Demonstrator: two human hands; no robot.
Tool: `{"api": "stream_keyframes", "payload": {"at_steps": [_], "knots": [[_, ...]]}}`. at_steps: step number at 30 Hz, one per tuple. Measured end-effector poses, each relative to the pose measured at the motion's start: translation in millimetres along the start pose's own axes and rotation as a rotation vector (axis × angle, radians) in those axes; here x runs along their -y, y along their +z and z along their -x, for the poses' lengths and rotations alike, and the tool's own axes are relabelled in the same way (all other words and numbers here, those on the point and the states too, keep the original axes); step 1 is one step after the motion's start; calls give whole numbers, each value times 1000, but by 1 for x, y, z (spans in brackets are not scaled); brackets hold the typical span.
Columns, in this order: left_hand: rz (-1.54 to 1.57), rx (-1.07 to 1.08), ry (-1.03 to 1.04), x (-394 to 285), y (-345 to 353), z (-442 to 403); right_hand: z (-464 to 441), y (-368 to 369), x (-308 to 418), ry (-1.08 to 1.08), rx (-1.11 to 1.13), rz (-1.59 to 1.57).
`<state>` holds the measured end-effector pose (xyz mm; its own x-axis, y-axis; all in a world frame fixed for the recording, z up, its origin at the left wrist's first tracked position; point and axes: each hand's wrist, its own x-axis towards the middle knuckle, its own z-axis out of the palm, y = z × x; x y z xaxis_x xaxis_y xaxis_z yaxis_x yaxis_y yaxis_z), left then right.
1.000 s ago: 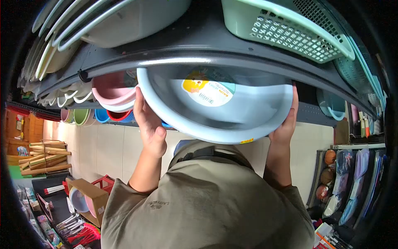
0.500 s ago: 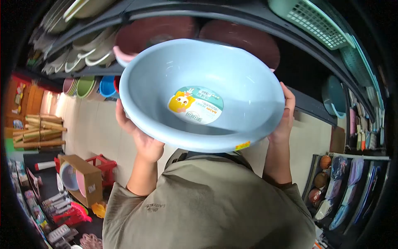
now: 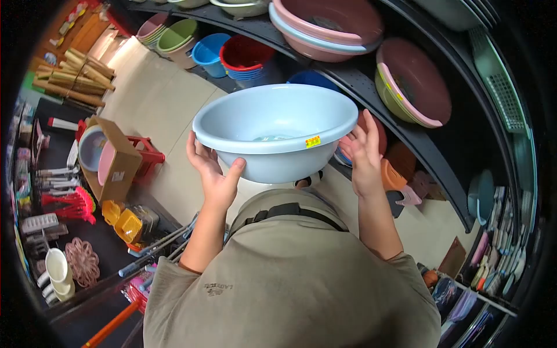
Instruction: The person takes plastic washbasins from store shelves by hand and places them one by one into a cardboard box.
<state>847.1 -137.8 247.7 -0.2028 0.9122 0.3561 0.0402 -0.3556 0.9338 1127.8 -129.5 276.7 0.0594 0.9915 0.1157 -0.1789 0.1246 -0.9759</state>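
Observation:
A light blue plastic basin [image 3: 275,159] is in front of my waist, tilted so that its outer side faces me. It has a yellow price sticker [image 3: 313,141] on the rim, and part of a label [image 3: 272,138] shows inside. My left hand [image 3: 214,174] grips its left side, thumb against the outer wall and fingers up by the rim. On the opposite side, my right hand [image 3: 364,159] supports the basin with its fingers fairly spread near the rim. The exact contact of the right palm is hard to see.
Dark shelves hold stacked pink basins [image 3: 325,35] and another pink basin [image 3: 412,87]. Below are red [image 3: 246,52] and blue buckets [image 3: 211,53]. A cardboard box [image 3: 120,159] with basins sits by a red stool [image 3: 146,159] to the left. Tiled floor [image 3: 154,95] lies between.
The basin has been lowered towards my waist and tipped, so its outer side now shows. My right hand's fingers have spread. The view has swung, bringing buckets and lower shelves into sight.

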Motion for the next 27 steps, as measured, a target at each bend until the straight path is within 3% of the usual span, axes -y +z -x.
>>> {"api": "stream_keyframes", "payload": {"at_steps": [5, 10, 27], "knots": [[-116, -51, -22, 2, -17, 15, -8, 37, -2, 61, 163, -47], [-200, -91, 7, 6, -15, 20, -22, 54, -10, 108, 176, -61], [-356, -297, 15, 23, 33, -40, -152, 42, -24, 102, 402, -137]]}}
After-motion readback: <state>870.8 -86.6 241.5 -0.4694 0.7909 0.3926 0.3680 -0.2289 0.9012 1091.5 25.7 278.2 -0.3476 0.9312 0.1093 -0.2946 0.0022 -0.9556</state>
